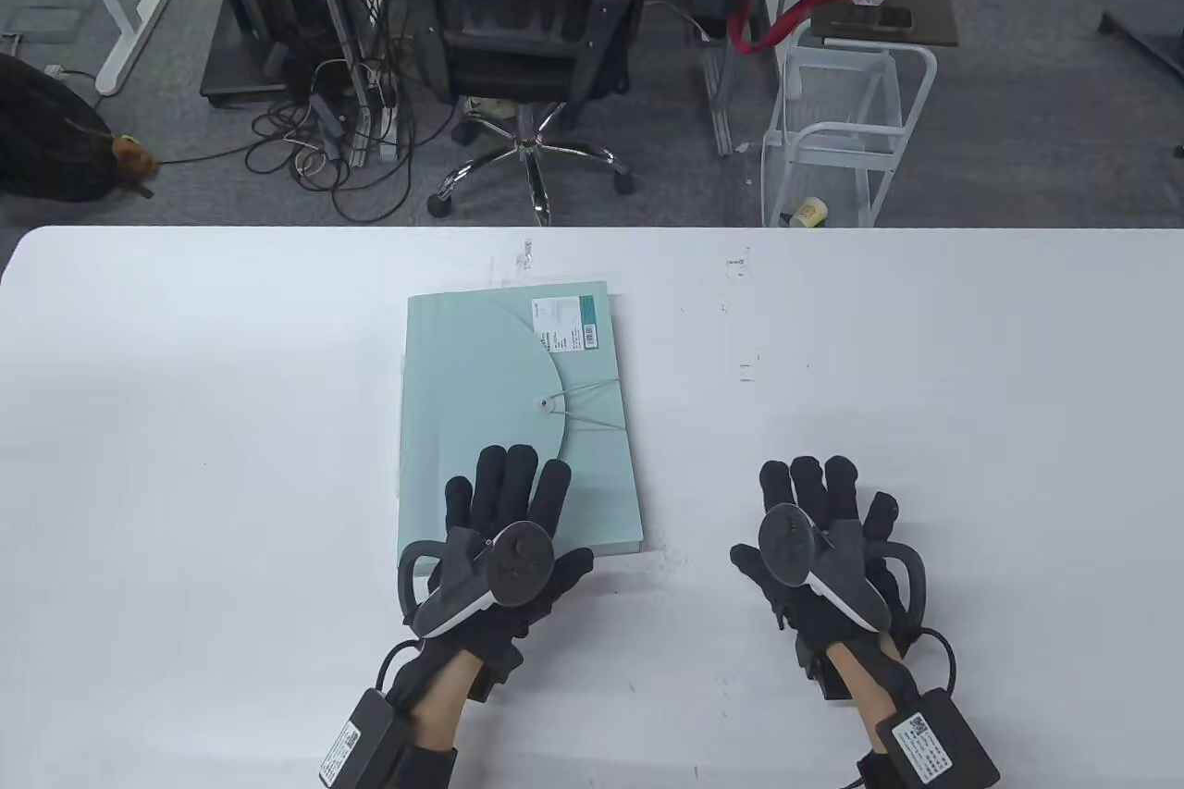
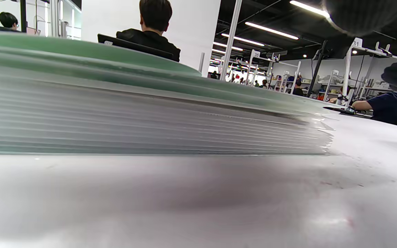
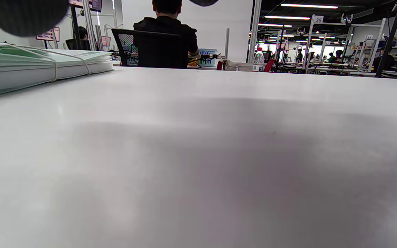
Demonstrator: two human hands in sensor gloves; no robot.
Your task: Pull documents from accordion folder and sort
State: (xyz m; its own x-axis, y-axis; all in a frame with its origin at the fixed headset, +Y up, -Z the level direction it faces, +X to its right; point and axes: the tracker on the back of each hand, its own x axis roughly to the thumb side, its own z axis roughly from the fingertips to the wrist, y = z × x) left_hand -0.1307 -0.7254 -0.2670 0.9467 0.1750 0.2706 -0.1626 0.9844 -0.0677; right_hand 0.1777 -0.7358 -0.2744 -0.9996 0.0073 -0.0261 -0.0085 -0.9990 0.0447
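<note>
A pale green accordion folder (image 1: 481, 382) lies flat on the white table (image 1: 925, 382), its rounded flap closed and held by an elastic cord (image 1: 583, 405). My left hand (image 1: 504, 516) rests flat, fingers spread, on the folder's near edge. The left wrist view shows the folder's pleated side (image 2: 143, 117) close up. My right hand (image 1: 819, 516) lies flat on the bare table to the right of the folder, holding nothing. The right wrist view shows the folder (image 3: 29, 65) at far left.
Beyond the table's far edge stand a black office chair (image 1: 532, 21), a white wire cart (image 1: 846, 132) and tangled cables (image 1: 324, 132) on the floor. A barcode label (image 1: 566, 325) is on the folder's far right corner.
</note>
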